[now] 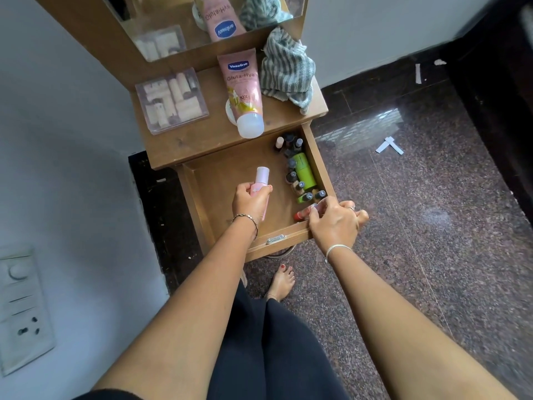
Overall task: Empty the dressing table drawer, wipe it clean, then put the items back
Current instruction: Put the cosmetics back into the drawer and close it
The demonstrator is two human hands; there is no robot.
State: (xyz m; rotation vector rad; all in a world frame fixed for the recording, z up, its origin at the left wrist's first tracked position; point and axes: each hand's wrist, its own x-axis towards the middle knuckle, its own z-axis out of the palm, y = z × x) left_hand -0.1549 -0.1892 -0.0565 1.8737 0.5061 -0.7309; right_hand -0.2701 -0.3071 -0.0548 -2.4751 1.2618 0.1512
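Note:
The wooden drawer of the dressing table stands pulled open. My left hand grips a pink bottle over the drawer's middle. My right hand reaches over the drawer's front right corner, its fingers pinching a small red-and-clear item. Along the drawer's right side lie several nail polish bottles, a green tube and a smaller green bottle. On the tabletop stand a clear box of small tubes, a pink Vaseline tube and a striped cloth.
A mirror rises behind the tabletop. A grey wall with a switch panel is on the left. Dark speckled stone floor spreads to the right, with white paper scraps. My bare foot stands below the drawer.

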